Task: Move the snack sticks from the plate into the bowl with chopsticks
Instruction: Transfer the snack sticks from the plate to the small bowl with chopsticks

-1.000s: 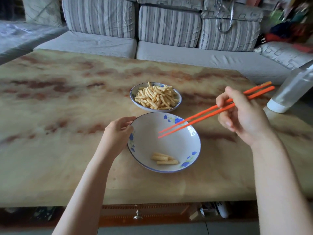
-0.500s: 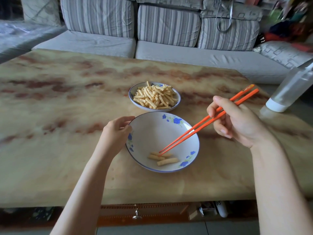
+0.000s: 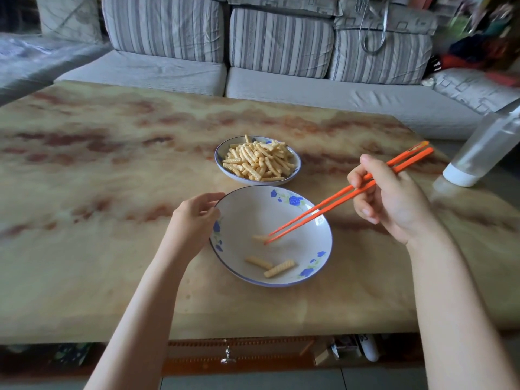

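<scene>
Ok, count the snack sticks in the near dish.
3. One snack stick at the chopsticks' tips; two more lie together toward the near dish's front rim. None appear hidden.

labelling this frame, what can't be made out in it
- Head view: the snack stick at the tips of the chopsticks, over the plate, is blurred; pinched or only touched, unclear.
- Head view: the bottle is cut off by the right edge; its upper end is unseen.
- Head view: items under the table are dark and partly hidden by its edge.
- Head view: clutter on the sofa is motion-blurred.
</scene>
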